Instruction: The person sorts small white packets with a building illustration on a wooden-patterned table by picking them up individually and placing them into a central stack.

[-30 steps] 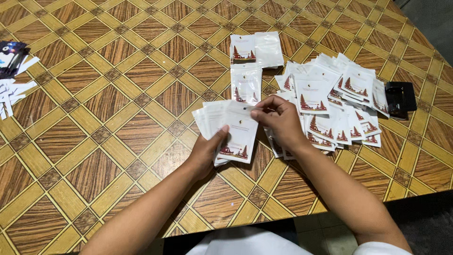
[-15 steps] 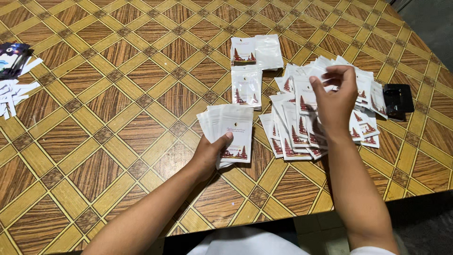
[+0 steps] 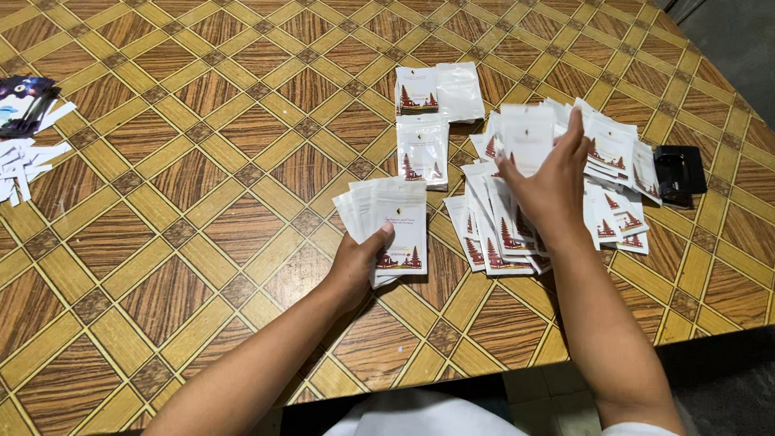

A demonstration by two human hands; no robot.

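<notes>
- White flat sachets with red tree prints, fanned stack [image 3: 386,220]: gripped in left hand [image 3: 355,266], thumb on top, low over patterned wooden table [image 3: 161,202].
- Right hand [image 3: 549,186]: fingers spread, pressing loose sachet pile [image 3: 549,186].
- Two separate sachets [image 3: 424,121] beyond; black case [image 3: 680,171] right; paper scraps [image 3: 24,165] far left.

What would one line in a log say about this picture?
left hand: holds fanned white packets | right hand: on loose packet pile | table: two packets lie apart
</notes>
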